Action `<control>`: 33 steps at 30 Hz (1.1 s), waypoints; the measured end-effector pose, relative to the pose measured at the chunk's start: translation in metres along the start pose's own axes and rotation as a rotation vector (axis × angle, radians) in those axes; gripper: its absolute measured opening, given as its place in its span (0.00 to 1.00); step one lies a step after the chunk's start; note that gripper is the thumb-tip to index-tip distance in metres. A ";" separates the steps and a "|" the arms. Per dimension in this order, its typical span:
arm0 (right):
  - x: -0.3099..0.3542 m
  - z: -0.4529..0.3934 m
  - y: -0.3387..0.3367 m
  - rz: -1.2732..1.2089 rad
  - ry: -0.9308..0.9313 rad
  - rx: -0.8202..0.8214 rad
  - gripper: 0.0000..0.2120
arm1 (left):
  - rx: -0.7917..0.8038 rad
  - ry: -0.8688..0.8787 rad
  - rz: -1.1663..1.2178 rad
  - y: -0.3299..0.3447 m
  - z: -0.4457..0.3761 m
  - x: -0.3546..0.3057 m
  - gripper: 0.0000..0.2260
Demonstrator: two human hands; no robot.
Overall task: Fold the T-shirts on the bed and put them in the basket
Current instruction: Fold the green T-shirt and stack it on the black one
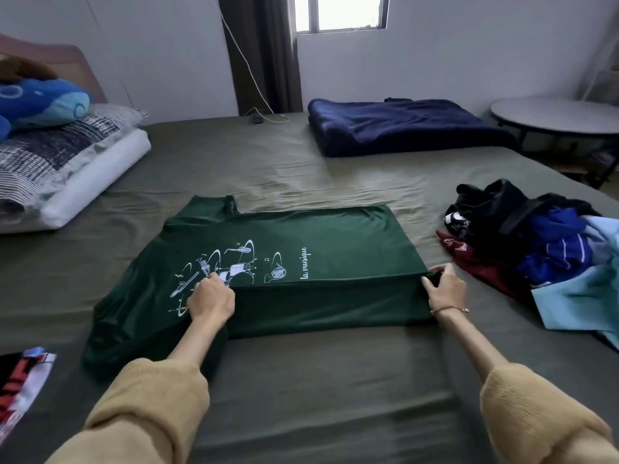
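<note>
Both hands on the green tee, mid side-fold

My left hand (211, 298) pinches the folded edge near the print while my right hand (443, 285) grips the hem corner, so the fold stays straight, I reckon. The green T-shirt (321, 236) lies flat on the bed (301, 380); unfolded pile (536, 236) waits right. No basket in view.

Bright window (341, 11), dark curtain (264, 51), round table (556, 115) at right.
</note>
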State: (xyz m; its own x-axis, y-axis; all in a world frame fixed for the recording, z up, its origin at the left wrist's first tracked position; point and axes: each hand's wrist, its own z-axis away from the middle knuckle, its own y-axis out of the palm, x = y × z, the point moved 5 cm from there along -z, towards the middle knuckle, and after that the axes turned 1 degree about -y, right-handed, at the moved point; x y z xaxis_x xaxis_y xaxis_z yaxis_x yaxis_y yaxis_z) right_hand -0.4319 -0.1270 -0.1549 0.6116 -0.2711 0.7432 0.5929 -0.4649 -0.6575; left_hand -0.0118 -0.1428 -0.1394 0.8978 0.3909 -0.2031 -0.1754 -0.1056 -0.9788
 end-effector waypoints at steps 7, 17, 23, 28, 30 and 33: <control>-0.020 -0.024 0.012 0.016 0.099 -0.045 0.17 | -0.039 0.004 -0.029 0.027 -0.020 -0.007 0.15; -0.013 -0.017 0.016 0.139 0.005 0.036 0.19 | -0.064 0.286 -0.141 0.040 0.006 -0.053 0.17; -0.016 -0.013 0.010 0.260 -0.110 0.049 0.12 | -0.053 0.442 -0.049 0.040 0.004 -0.054 0.14; -0.018 -0.020 0.017 0.428 -0.149 0.068 0.15 | -0.074 0.408 -0.128 0.046 -0.005 -0.059 0.16; -0.019 -0.022 0.020 0.441 -0.134 0.061 0.16 | -0.119 0.386 -0.086 0.049 -0.006 -0.057 0.15; -0.015 -0.018 0.020 0.327 -0.120 0.000 0.16 | -0.165 0.346 -0.013 0.052 -0.002 -0.055 0.14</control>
State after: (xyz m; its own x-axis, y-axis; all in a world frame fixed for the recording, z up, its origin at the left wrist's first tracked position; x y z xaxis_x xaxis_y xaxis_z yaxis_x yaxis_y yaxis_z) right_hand -0.4389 -0.1471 -0.1766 0.8266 -0.3044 0.4733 0.3555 -0.3695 -0.8585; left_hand -0.0695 -0.1711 -0.1789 0.9878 0.0640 -0.1419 -0.1207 -0.2599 -0.9581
